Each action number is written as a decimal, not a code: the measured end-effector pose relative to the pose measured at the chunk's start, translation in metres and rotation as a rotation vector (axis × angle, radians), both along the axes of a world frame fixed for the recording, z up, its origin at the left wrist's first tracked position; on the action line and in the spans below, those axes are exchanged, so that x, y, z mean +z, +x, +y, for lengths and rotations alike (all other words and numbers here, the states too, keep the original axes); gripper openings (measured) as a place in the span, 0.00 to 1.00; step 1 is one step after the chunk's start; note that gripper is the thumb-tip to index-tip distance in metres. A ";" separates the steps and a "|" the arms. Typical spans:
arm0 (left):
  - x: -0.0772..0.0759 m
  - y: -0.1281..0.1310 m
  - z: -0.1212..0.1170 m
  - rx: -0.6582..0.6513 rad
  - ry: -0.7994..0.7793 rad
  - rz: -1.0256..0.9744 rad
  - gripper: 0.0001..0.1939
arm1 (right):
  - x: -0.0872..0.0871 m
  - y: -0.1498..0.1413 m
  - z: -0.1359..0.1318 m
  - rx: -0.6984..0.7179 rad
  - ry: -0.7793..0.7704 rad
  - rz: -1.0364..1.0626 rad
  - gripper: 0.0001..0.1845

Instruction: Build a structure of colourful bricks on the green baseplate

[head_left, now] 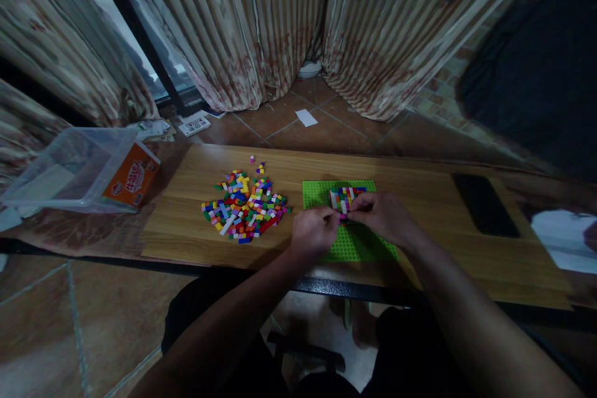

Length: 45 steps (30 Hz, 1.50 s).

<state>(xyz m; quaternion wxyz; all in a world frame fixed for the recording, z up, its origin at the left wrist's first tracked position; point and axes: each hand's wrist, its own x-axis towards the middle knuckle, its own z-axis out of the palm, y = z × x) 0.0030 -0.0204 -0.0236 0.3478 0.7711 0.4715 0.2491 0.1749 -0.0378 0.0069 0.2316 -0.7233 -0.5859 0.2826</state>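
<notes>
A green baseplate [321, 193] lies on the wooden table [420, 199]. A block of small coloured bricks [344, 196] is built on its far right part. My left hand [313, 233] and my right hand [380, 214] meet over the plate, just in front of that block. Both have their fingers pinched together around a tiny pink-purple brick [342, 216]. A loose pile of coloured bricks [245, 206] is spread on the table to the left of the plate.
A clear plastic box [69, 168] with an orange carton [133, 180] stands at the left. A black phone [485, 204] lies on the table's right side. Curtains [261, 25] hang behind, with papers [305, 117] on the tiled floor.
</notes>
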 end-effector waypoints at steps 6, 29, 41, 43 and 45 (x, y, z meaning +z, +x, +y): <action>-0.012 0.007 0.008 0.148 -0.425 -0.352 0.08 | -0.001 0.001 0.000 0.024 0.021 -0.025 0.07; 0.040 -0.058 0.028 -0.139 0.053 0.479 0.11 | -0.015 0.015 0.001 0.097 -0.014 -0.105 0.13; 0.041 -0.078 0.037 -0.039 0.105 0.777 0.12 | -0.011 0.012 0.000 0.107 0.016 -0.073 0.08; 0.041 -0.076 0.037 -0.017 0.116 0.796 0.14 | -0.010 0.011 -0.001 0.107 0.030 -0.062 0.08; 0.041 -0.075 0.037 -0.001 0.113 0.815 0.14 | -0.009 0.010 -0.001 0.099 0.034 -0.056 0.08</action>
